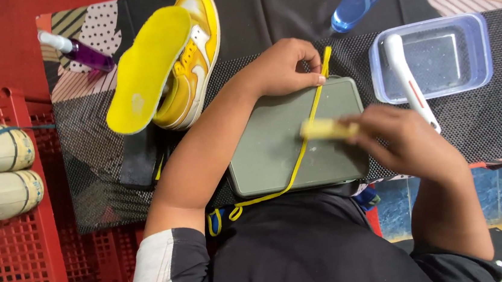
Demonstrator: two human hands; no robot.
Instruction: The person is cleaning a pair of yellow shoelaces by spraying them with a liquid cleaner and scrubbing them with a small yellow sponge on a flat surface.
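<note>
The small yellow thing (pixel 330 129) in the right hand (pixel 405 139) is motion-blurred, its kind unclear.

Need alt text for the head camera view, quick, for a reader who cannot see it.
A person's left hand pins a yellow shoelace on a grey-green tray while the right hand rubs it with a small yellow brush. A yellow sneaker, its insole, two spray bottles and a clear tub surround them.

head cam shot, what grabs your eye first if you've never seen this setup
The yellow shoelace stretched across the grey-green tray in the middle: the left hand pins its far end while the right hand holds a small yellow brush on it. Up left, a yellow sneaker lies with its bright yellow insole propped against it.
</note>
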